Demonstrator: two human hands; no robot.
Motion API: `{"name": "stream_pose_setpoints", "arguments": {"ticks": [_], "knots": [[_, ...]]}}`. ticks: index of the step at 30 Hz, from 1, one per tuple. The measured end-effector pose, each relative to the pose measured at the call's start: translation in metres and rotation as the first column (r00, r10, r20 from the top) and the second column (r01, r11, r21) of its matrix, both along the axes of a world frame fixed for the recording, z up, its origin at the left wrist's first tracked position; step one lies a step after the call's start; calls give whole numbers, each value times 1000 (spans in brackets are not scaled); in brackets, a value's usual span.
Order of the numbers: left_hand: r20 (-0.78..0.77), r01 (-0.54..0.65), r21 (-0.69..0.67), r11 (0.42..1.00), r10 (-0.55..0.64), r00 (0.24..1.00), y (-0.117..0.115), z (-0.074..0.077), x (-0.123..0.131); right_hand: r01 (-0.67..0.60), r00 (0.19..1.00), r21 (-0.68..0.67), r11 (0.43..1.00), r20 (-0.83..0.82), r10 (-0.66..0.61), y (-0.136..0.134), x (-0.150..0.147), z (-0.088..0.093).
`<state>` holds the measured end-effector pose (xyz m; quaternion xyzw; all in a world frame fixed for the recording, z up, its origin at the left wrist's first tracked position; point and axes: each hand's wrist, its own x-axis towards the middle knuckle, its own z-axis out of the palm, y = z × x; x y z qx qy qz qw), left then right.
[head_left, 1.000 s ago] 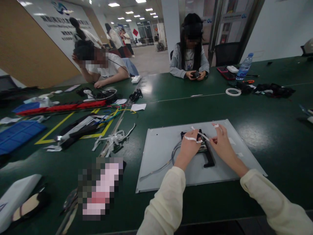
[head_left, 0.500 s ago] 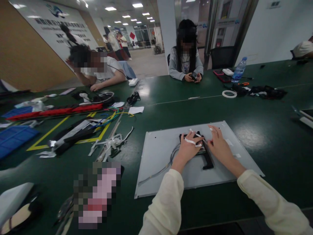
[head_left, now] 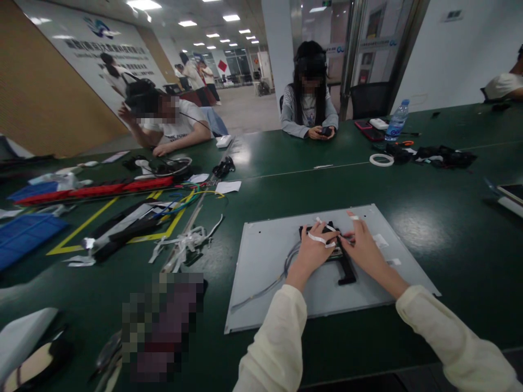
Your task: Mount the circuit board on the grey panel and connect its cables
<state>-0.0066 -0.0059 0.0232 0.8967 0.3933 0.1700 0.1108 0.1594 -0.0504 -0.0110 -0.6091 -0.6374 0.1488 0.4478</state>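
Observation:
A black frame-like part (head_left: 347,272) lies on a light grey board (head_left: 261,261) in front of me. Grey cables (head_left: 261,292) run from it to the board's lower left. My left hand (head_left: 314,250) is closed over the upper left of the black part, its fingers curled on it and hiding much of it. White strips are wrapped around fingers of both hands. My right hand (head_left: 364,249) meets the left fingertips at the part's top; its thumb and a finger pinch together, while another finger points up. Whatever sits in that pinch is too small to make out.
Left of the board lie a tangle of white strips (head_left: 188,242), a blurred-out flat object (head_left: 167,326) and a blue tray (head_left: 30,237). A tape roll (head_left: 381,160) and water bottle (head_left: 397,121) stand farther back. Two people sit across the green table (head_left: 269,190).
My right hand's fingers have drawn together into a pinch close to the left fingertips. The left hand keeps its place on the black part. The view has tilted slightly.

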Motion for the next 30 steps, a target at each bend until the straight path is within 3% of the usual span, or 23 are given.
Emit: {"name": "stream_pose_setpoints", "arguments": {"ticks": [4,17,25,30], "knots": [[6,-12,-10,1000,12,1000,0,0,1,5,997,-31,999,-83,-8,1,6,-1],[18,-11,-24,1000,12,1000,-1,-3,1,73,994,-24,997,-80,-75,1,8,-4],[76,-56,-50,997,60,995,-6,1,4,100,991,-27,995,97,-97,-4,0,6],[35,-85,-40,996,86,996,-7,-1,5,142,953,-59,988,279,-120,-9,-5,11]]}}
